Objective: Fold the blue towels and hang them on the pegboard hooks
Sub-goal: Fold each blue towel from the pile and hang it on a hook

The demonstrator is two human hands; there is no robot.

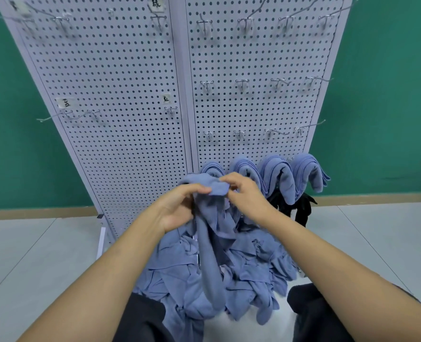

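The fingers (199,190) of the left hand (177,208) are curled over the bunched top edge of a blue towel (211,233) and grip it. This hand is just left of the frame's middle, at about 7 o'clock from it. The towel hangs from both hands towards 6 o'clock, and its lower end runs into a heap of loose blue towels (249,270). The heap lies between the person's dark-trousered knees (140,317), at the foot of the pegboard (120,95). At 3 o'clock from the left hand, touching the same bunch, the right hand (249,197) pinches the towel's edge between its thumb and curled fingers (229,180).

A green wall (19,144) stands behind, with the pale tiled floor (31,255) below it. The white pegboard has two panels. The left one carries a few wire hooks (83,116) and small paper labels (65,102). The right one has rows of hooks. Along its bottom row, at 1 to 2 o'clock from the hands, four folded blue towels (308,169) hang side by side, draped over hooks. Some dark cloth (303,209) hangs beneath the rightmost two.
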